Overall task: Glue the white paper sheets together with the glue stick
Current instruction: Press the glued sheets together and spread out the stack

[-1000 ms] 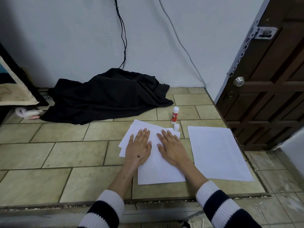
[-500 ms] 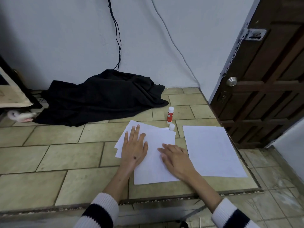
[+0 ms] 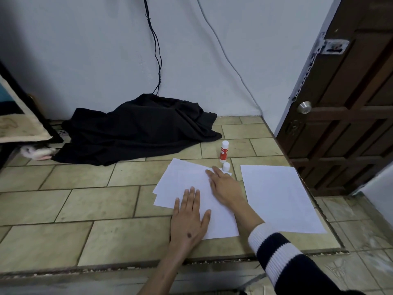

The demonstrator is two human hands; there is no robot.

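Note:
A stack of white paper sheets (image 3: 187, 184) lies slightly fanned on the tiled ledge. My left hand (image 3: 189, 222) presses flat on the stack's near left corner, fingers spread. My right hand (image 3: 225, 188) lies flat across the stack's upper right part, fingers pointing left and away. A separate white sheet (image 3: 278, 196) lies to the right. The red and white glue stick (image 3: 224, 151) stands upright behind the stack, and its white cap (image 3: 226, 166) sits beside my right fingertips.
A crumpled black cloth (image 3: 136, 128) lies against the wall at the back left. A brown wooden door (image 3: 348, 103) with a metal knob stands on the right. The ledge's front edge (image 3: 127, 267) runs below my wrists. Cables hang down the wall.
My left hand slid down toward the stack's near corner. My right hand moved up across the sheets toward the far right corner. The view also shifted.

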